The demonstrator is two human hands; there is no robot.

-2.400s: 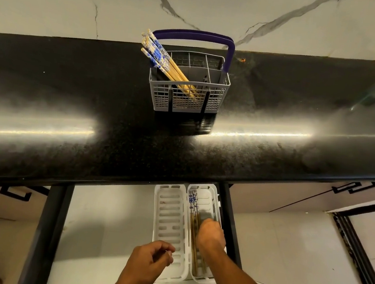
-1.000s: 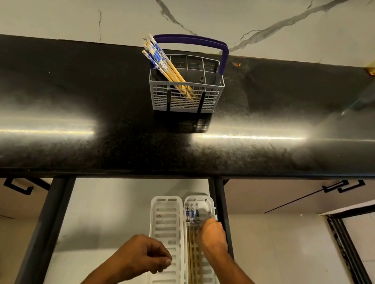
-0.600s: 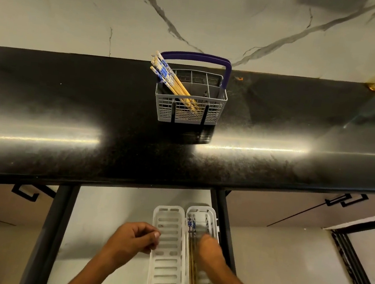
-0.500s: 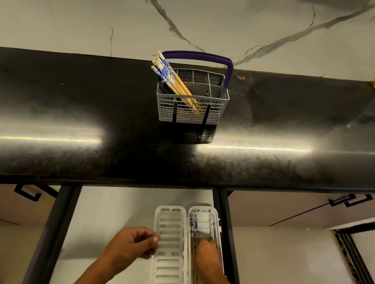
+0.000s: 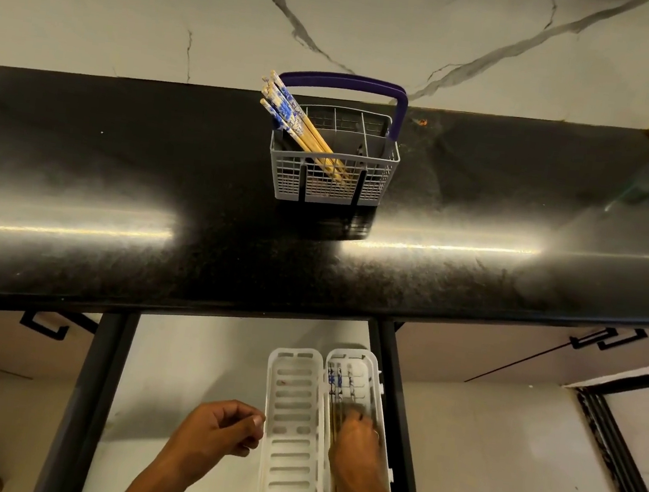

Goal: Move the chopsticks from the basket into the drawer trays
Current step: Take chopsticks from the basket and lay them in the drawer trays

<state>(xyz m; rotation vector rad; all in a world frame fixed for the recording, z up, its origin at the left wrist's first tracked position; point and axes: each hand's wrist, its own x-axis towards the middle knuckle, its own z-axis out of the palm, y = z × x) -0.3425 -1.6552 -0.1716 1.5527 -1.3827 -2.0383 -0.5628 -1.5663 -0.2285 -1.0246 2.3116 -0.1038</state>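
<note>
Down in the head view, an open drawer (image 5: 195, 372) sits below the black worktop (image 5: 161, 170), holding two white slotted trays side by side. The left tray (image 5: 292, 424) holds nothing visible. The right tray (image 5: 360, 375) carries a few chopsticks (image 5: 333, 382) lying lengthwise, their blue-patterned ends toward the worktop.

The right hand (image 5: 356, 447) rests over the right tray, fingers bent down onto the chopsticks there; motion blur hides whether it pinches them or only presses on them. The left hand (image 5: 218, 432) hovers just left of the left tray, loosely curled with thumb and fingertips drawn together; whether anything sits between them cannot be told.

Up on the worktop, near the marble wall (image 5: 99, 5), stands a grey cutlery basket (image 5: 378, 187) with a purple handle (image 5: 341, 80). More chopsticks (image 5: 300, 125) lean in its left front compartment, patterned tops tilted up and to the left above the rim. Black cabinet pulls (image 5: 607, 338) show under the worktop edge at right.
</note>
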